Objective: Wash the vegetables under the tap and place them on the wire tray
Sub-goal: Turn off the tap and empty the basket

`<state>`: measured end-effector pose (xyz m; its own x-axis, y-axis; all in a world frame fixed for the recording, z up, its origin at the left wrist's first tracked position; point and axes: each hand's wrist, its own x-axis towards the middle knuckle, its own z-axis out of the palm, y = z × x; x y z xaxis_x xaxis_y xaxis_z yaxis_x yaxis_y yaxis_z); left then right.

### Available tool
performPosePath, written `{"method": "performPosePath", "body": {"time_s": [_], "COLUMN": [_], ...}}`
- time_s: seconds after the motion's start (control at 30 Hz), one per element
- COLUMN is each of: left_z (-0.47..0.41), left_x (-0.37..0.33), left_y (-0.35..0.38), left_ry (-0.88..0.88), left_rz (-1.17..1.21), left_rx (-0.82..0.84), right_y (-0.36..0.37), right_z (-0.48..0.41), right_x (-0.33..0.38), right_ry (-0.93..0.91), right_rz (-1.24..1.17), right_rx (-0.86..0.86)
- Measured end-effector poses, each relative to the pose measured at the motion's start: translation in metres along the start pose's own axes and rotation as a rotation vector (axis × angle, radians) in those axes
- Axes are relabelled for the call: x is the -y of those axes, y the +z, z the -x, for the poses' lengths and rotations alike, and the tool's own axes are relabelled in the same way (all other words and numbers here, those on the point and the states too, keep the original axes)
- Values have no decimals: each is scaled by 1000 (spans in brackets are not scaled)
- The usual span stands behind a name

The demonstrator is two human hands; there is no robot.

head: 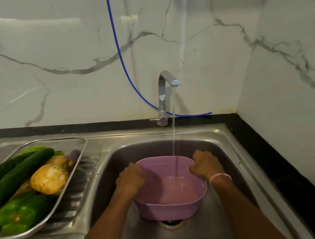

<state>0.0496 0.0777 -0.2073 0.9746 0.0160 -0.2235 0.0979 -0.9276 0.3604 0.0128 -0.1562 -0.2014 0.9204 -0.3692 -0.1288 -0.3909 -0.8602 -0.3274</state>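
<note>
Where the white, grey-veined wall (62,51) meets the black counter (278,153), a steel sink (227,146) is set in, with its ribbed drainboard (87,190) to the left. On that drainboard sits the wire tray (68,141), heaped with the vegetables: two long dark cucumbers (18,175) lying across the pile, a green pepper (22,213) at the near end, a yellowish potato (49,181) beside it, and a small purplish piece (73,154) at the far end that I cannot identify.

Inside the sink bowl, a lilac plastic basin (171,208) stands over the drain (171,223), with a shallow pool of water in it. The left hand (129,179) grips the basin's left rim, fingers curled over the edge. The right hand (206,165) holds the right rim the same way, with a pink-and-white thread bracelet (219,176) on its wrist.

At the back of the sink, the chrome tap (164,96) is running, and its thin stream (174,129) falls into the basin between the hands. A blue hose (122,59) hangs down the wall and curves behind the tap along the counter.
</note>
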Motion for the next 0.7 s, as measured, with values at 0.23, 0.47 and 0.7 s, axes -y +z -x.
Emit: {"method": "performPosePath", "body": {"time_s": [0.23, 0.47, 0.7], "left_z": [-7, -9, -18], "left_x": [7, 5, -3], "left_y": [-2, -10, -11], "left_ry": [31, 124, 343], "left_rz": [-116, -135, 237], "left_rx": [-19, -168, -271], "right_y": [8, -26, -63], "right_z": [-2, -23, -81], "right_x": [-9, 46, 86], "right_ry": [7, -206, -538], "right_rz": [72, -674, -395], "right_rx": [21, -371, -411]}}
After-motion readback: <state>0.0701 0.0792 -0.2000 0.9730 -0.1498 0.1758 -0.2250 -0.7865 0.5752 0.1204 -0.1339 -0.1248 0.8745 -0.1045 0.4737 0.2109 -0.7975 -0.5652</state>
